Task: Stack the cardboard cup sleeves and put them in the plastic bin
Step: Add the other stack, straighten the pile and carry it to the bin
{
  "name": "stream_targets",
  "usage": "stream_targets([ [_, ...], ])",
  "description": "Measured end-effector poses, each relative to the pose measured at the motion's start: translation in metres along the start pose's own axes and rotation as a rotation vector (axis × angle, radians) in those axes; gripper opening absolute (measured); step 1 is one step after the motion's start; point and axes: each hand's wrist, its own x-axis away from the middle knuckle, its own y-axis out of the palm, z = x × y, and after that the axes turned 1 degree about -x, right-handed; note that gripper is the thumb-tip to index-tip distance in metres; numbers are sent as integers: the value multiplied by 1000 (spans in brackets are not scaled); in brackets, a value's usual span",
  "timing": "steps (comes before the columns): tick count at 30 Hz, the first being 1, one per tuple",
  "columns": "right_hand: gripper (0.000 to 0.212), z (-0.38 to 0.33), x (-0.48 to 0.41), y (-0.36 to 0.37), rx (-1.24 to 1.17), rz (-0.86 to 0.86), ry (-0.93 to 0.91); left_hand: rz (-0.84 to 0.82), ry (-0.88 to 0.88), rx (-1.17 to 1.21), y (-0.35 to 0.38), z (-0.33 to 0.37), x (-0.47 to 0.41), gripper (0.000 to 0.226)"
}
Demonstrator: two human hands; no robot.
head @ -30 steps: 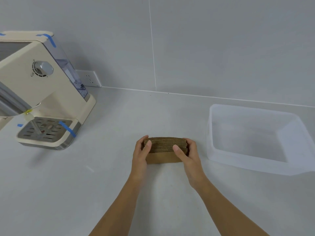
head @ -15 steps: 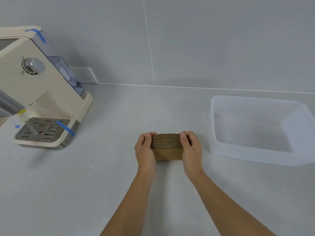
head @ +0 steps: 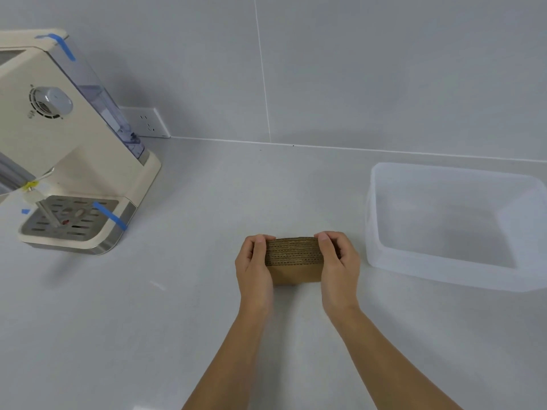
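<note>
Brown corrugated cardboard cup sleeves [head: 293, 258], stacked flat, sit on your grey countertop [head: 207, 291] just left of the empty translucent plastic bin [head: 384, 261]. Your left hand [head: 255, 266] and right hand [head: 339, 261] clasp the stack's ends; whether it's lifted is unclear.

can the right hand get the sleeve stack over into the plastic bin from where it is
Probably yes. The right hand grips the stack of cardboard cup sleeves together with the left hand, and the open, empty plastic bin sits just to its right with bare counter between.
</note>
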Motion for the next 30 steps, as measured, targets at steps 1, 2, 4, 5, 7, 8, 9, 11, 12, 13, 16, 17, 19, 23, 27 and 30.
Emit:
stream_targets([
  [1,20,-1,1,-1,-18,1,-12,-3,11,27,-1,3,0,29],
  [2,18,-1,2,-2,-36,-1,-12,-2,17,48,-1,3,1,28],
  [4,18,5,1,-5,-38,-6,21,-3,16,41,-2,0,3,27],
  [5,18,9,1,-6,-10,-7,36,-8,5,23,-2,-3,5,26],
  [7,21,10,3,-6,35,-8,36,-22,-9,6,-1,-5,9,25],
  [8,23,9,4,-6,38,-8,23,-25,1,12,0,-5,8,25],
  [9,24,7,5,-6,33,-11,6,-22,11,24,-1,-4,8,25],
  [11,24,3,5,-6,36,-32,-36,-17,40,33,-3,-3,5,26],
  [12,24,4,5,-6,45,-43,-40,-27,45,22,-4,-5,5,26],
  [13,24,5,4,-7,51,-46,-28,-39,41,4,-5,-6,5,25],
  [16,27,12,4,-9,72,-36,14,-60,19,-58,-5,-13,7,26],
  [17,28,14,4,-9,77,-37,14,-59,14,-67,-5,-14,6,26],
  [19,30,14,4,-10,74,-31,14,-59,4,-77,-6,-14,5,27],
  [23,32,14,4,-8,85,-20,5,-137,4,-97,-11,-9,3,24],
  [27,33,15,5,-8,91,-18,-5,-353,33,-137,-34,-5,-1,12],
  [30,34,15,5,-9,89,-27,1,-513,20,-136,-59,-7,-7,46],
])
